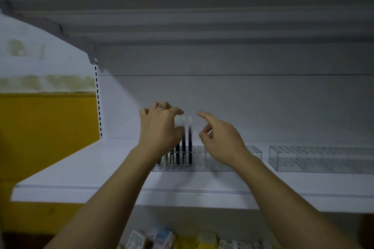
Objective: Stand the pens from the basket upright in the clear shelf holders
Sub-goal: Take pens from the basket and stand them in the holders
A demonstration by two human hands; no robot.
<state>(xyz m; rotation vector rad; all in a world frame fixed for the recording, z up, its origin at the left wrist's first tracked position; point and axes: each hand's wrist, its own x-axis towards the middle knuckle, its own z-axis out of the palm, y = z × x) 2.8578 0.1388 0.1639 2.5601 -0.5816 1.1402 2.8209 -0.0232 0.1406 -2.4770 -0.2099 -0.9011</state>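
Several dark pens (pixel 183 143) with pale caps stand upright in the left end of a clear shelf holder (pixel 202 161) on the white shelf. My left hand (pixel 159 125) is over the leftmost pens, its thumb and fingers pinching the top of one pen. My right hand (pixel 220 137) hovers just right of the pens, index finger stretched out, other fingers loosely curled, holding nothing. A second clear holder (pixel 323 157) stands empty further right. The basket is out of view.
The white shelf (pixel 81 178) has a front lip below my forearms. Another shelf (pixel 182 16) hangs low overhead, with glass jars on top. Small boxed goods (pixel 182 240) lie on the level below. A yellow wall (pixel 46 137) is to the left.
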